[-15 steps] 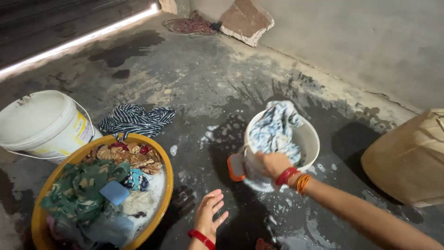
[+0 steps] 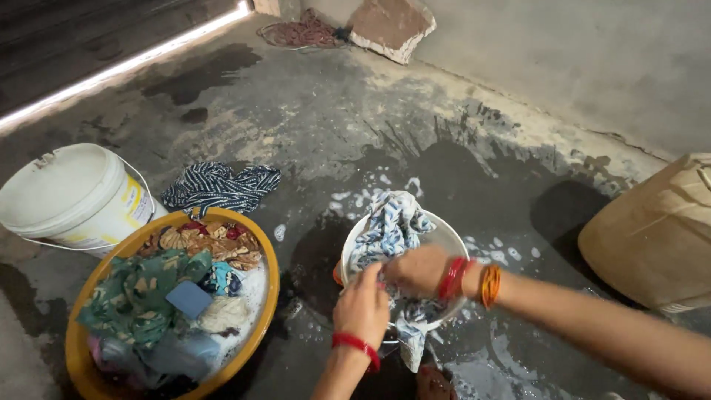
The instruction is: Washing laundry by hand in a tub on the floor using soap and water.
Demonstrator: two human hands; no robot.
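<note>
Blue-and-white patterned cloth (image 2: 390, 226) fills a small white basin (image 2: 450, 238) set on the wet concrete floor (image 2: 311, 126), near the middle of the scene. Both hands are down in that basin. The left hand (image 2: 363, 305), a red bangle at its wrist, comes up from the near edge and closes its fingers on the cloth at the basin's near-left rim. The right hand (image 2: 416, 270), wearing red and orange bangles, reaches in from the right and grips the same cloth just beside the left, so the two hands are together, almost touching, clamped on the wet fabric. Most of the cloth is heaped on the far side of the hands, and a tail of it hangs over the near rim, below them. Soap foam (image 2: 385, 185) dots the dark wet patch around the basin.

To the left, well apart from the hands, a yellow tub (image 2: 268, 255) holds a pile of mixed laundry with a blue bar of soap (image 2: 188, 298) lying on top. Beyond the tub, a dark striped garment (image 2: 220, 187) lies on the floor, and a white bucket (image 2: 74, 196) lies tipped on its side at the far left. A tan sack-like container (image 2: 655, 233) stands at the right edge. A broken slab (image 2: 392, 26) leans by the far wall.
</note>
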